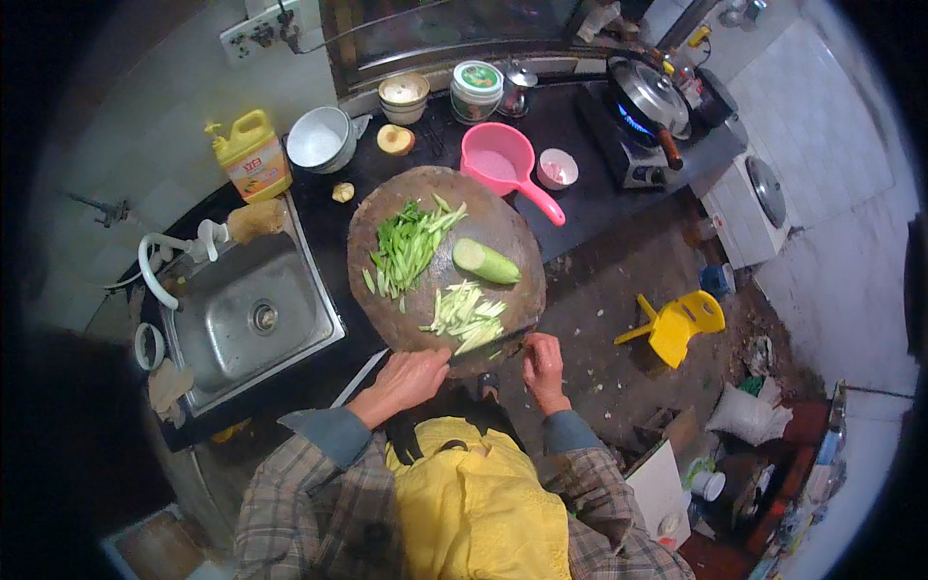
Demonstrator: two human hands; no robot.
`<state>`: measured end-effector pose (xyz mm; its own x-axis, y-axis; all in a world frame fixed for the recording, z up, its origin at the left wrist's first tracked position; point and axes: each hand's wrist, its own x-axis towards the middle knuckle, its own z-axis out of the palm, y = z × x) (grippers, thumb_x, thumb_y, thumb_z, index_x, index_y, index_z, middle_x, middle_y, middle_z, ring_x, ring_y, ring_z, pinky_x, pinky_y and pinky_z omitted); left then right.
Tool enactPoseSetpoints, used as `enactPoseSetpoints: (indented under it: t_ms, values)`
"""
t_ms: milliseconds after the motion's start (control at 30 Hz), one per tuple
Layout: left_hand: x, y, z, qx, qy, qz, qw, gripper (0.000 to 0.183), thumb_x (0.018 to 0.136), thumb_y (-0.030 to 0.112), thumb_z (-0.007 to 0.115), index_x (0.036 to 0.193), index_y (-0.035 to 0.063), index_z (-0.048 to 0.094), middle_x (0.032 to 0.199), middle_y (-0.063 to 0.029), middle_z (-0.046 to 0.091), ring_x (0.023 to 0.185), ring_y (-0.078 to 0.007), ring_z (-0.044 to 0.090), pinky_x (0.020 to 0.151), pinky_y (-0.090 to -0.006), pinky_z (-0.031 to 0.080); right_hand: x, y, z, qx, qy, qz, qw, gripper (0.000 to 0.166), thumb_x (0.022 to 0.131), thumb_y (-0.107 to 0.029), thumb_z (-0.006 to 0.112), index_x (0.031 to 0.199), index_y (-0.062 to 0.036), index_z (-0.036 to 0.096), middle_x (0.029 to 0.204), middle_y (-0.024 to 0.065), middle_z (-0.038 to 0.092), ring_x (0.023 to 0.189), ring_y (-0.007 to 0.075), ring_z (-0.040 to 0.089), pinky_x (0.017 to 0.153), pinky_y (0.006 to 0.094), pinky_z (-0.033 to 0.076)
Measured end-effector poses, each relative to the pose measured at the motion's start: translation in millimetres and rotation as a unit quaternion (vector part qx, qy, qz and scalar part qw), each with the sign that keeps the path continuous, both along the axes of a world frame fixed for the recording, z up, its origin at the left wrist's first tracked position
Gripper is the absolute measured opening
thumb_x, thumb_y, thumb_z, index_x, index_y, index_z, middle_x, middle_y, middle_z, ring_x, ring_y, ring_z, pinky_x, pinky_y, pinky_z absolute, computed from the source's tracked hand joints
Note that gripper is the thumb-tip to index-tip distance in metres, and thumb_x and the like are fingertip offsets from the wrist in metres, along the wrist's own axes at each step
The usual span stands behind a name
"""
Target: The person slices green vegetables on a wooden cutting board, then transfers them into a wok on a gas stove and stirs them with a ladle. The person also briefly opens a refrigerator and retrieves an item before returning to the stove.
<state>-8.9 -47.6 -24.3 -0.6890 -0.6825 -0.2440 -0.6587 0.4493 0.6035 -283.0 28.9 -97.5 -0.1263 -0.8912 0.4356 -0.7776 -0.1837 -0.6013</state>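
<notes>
A round wooden chopping board (384,319) lies before me. On it are a heap of green vegetable strips (409,254), a cut pale-green squash, perhaps a zucchini (487,262), and a pile of pale, thin strips (470,315). Along the board's near edge runs the narrow dark edge of what looks like a kitchen knife (500,342). My right hand (543,368) is closed at its right end, around the handle as far as I can see. The fingers of my left hand (413,378) are bent at the other end; whether they pinch the blade is unclear.
Left of the board is a steel sink (217,348) with a white faucet (152,268). Behind it stand a pink dipper (500,156), a small bowl (557,169) and stacked bowls (322,139). A lidded pan (652,94) sits over a lit burner. A yellow chair (678,330) is on the floor.
</notes>
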Motion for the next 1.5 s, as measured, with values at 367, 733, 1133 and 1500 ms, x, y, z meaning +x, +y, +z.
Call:
enactPoseSetpoints:
  t_ms: [367, 733, 1133, 1500]
  values:
    - [3, -5, -5, -0.119, -0.034, 0.118, 0.985, 0.021, 0.092, 0.027, 0.058, 0.102, 0.0091, 0.058, 0.088, -0.0148, 0.066, 0.082, -0.0387, 0.066, 0.067, -0.0515, 0.052, -28, -130, 13, 0.039, -0.049, 0.134, 0.989, 0.028, 0.085, -0.007, 0.062, 0.112, -0.0023, 0.059, 0.112, 0.0199, 0.059, 0.108, 0.0397, 0.054, 0.092, 0.0444, 0.045]
    - [-23, 41, -7, -0.090, -0.047, 0.228, 0.968, 0.019, 0.093, 0.026, 0.057, 0.099, 0.0080, 0.057, 0.089, -0.0160, 0.067, 0.082, -0.0389, 0.066, 0.068, -0.0525, 0.051, -33, -189, 14, 0.202, -0.051, 0.243, 0.947, 0.066, 0.076, -0.024, 0.077, 0.134, -0.0033, 0.050, 0.121, 0.0194, 0.060, 0.113, 0.0346, 0.058, 0.098, 0.0419, 0.046]
    - [-66, 64, 16, 0.012, -0.049, 0.355, 0.934, 0.025, 0.094, 0.026, 0.053, 0.111, 0.0071, 0.055, 0.098, -0.0218, 0.067, 0.096, -0.0437, 0.063, 0.079, -0.0549, 0.050, -139, -139, 19, 0.362, -0.332, 0.240, 0.838, 0.060, 0.077, -0.015, 0.079, 0.130, -0.0062, 0.053, 0.111, 0.0059, 0.060, 0.096, 0.0145, 0.059, 0.074, 0.0311, 0.050]
    - [-99, 95, 11, -0.022, -0.054, 0.391, 0.918, 0.019, 0.095, 0.024, 0.053, 0.102, 0.0059, 0.052, 0.093, -0.0203, 0.067, 0.084, -0.0442, 0.065, 0.072, -0.0556, 0.052, -99, -121, 31, 0.099, 0.047, 0.435, 0.894, 0.050, 0.078, -0.028, 0.076, 0.120, -0.0075, 0.061, 0.121, 0.0131, 0.059, 0.117, 0.0335, 0.051, 0.100, 0.0444, 0.040]
